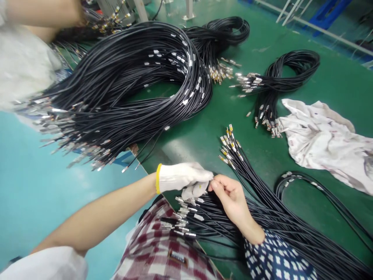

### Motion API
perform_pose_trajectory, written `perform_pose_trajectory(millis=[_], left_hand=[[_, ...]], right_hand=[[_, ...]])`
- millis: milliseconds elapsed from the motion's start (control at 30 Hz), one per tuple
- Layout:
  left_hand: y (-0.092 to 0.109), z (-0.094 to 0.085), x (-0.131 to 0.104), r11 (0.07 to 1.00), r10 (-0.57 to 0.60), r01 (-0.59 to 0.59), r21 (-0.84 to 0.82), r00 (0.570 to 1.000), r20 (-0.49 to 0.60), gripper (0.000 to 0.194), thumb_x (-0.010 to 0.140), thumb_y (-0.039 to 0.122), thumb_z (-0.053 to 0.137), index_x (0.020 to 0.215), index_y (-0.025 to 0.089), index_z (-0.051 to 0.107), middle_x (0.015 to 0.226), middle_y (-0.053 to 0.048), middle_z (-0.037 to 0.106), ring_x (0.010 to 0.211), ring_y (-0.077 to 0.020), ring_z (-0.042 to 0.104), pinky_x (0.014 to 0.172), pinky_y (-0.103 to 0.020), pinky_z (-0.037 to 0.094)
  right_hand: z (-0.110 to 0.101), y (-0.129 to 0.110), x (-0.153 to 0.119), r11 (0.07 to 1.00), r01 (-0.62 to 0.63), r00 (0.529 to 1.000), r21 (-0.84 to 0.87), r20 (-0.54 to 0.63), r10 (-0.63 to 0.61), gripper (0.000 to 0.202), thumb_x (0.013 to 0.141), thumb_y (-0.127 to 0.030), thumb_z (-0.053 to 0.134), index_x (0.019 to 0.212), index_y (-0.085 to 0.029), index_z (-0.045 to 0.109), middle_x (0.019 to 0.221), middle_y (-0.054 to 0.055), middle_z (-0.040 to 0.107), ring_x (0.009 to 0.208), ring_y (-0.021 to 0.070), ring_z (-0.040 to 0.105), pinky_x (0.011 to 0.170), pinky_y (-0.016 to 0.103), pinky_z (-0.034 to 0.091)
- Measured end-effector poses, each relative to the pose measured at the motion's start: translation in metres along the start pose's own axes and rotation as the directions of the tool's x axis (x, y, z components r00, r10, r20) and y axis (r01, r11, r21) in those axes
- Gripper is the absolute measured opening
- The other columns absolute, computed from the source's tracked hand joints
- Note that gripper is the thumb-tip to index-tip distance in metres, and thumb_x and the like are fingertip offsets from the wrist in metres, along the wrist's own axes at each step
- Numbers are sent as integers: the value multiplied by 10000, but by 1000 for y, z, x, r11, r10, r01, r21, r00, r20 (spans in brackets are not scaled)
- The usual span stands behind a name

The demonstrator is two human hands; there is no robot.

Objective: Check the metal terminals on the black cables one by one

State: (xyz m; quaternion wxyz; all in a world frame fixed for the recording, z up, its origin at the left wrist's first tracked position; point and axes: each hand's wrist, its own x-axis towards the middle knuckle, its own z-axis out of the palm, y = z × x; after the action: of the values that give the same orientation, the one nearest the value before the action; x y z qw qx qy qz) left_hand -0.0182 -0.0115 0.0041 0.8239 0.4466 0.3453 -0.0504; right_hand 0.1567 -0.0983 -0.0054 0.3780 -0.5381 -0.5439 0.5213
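Observation:
My left hand (pixel 186 179), in a white knit glove with a yellow cuff, is closed, its fingertips meeting those of my right hand. My bare right hand (pixel 229 194) pinches at the same spot with thumb and forefinger. A thin black cable seems to run between them; its end is hidden by the fingers. Beneath the hands lies a bundle of black cables (pixel 221 223) with silvery metal ends toward my lap. A second group of cable ends (pixel 230 146), with silver and yellow tips, points away from me just beyond my right hand.
A large looped heap of black cables (pixel 201 91) overhangs the table's left edge. Coiled bundles (pixel 294 79) lie farther back on the green table (pixel 256 42). A crumpled white cloth (pixel 323 136) is at right. Another person's blurred arm (pixel 43 13) reaches in at upper left.

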Motion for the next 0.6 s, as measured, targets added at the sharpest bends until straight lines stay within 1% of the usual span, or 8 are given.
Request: perform_pose_trajectory(millis=[100, 167, 200, 300, 333, 433, 500, 600], left_hand=[[4, 3, -2, 1000, -6, 7, 13, 999, -38, 555, 784, 663, 618, 586, 145, 604, 447, -10, 546, 359, -109, 465, 379, -234, 355], [9, 6, -4, 994, 110, -104, 43, 980, -165, 569, 821, 640, 599, 539, 146, 579, 430, -3, 510, 377, -95, 442, 420, -240, 359], [13, 7, -3, 976, 218, -209, 60, 938, -270, 569, 846, 618, 593, 528, 147, 566, 444, 0, 506, 407, -89, 447, 456, -238, 376], [25, 14, 11, 830, 482, -558, -10, 727, -489, 473, 884, 556, 602, 654, 142, 618, 625, -15, 611, 596, -102, 556, 649, -241, 473], [28, 16, 19, 782, 497, -610, -127, 733, -464, 447, 890, 562, 590, 756, 141, 657, 714, -32, 660, 673, -124, 603, 721, -267, 500], [33, 21, 50, 725, 479, -528, -442, 848, -228, 573, 917, 658, 484, 859, 125, 685, 795, -76, 704, 786, -167, 667, 845, -333, 520], [32, 22, 67, 742, 447, -442, -503, 886, -119, 699, 897, 755, 406, 855, 118, 692, 771, -85, 707, 780, -175, 676, 841, -330, 520], [31, 23, 79, 794, 359, -354, -495, 929, -89, 819, 863, 838, 298, 798, 121, 687, 706, -76, 688, 706, -163, 661, 768, -302, 513]], right_hand=[[-1, 2, 0, 1000, 19, 1000, 13, 1, -19, 453, 969, -532, 528, 690, -187, 619, 615, 3, 570, 583, 149, 502, 554, 252, 407], [-1, 3, -1, 1000, 25, 1000, -4, 16, -25, 428, 989, -518, 501, 755, -190, 644, 677, 17, 615, 642, 164, 549, 602, 264, 432], [-2, 3, -2, 999, 28, 999, -15, 29, -28, 410, 998, -504, 493, 791, -191, 657, 715, 24, 640, 674, 170, 571, 627, 270, 442], [-1, 3, -4, 998, 33, 995, -53, 93, -28, 357, 1008, -447, 500, 838, -189, 678, 789, 36, 685, 721, 173, 602, 662, 273, 439], [0, 3, -4, 998, 25, 994, -60, 107, -18, 353, 1008, -433, 503, 827, -186, 678, 754, 28, 671, 688, 164, 587, 637, 267, 423], [2, 3, -5, 998, -53, 989, -41, 136, 58, 361, 1005, -423, 495, 795, -179, 659, 557, -34, 512, 512, 122, 443, 517, 249, 322], [3, 4, -4, 993, -115, 983, -3, 146, 115, 355, 999, -416, 491, 786, -176, 644, 502, -65, 423, 456, 106, 355, 484, 247, 273], [5, 4, -2, 987, -156, 979, 31, 138, 150, 337, 981, -392, 504, 754, -175, 626, 500, -70, 411, 449, 97, 325, 483, 248, 258]])
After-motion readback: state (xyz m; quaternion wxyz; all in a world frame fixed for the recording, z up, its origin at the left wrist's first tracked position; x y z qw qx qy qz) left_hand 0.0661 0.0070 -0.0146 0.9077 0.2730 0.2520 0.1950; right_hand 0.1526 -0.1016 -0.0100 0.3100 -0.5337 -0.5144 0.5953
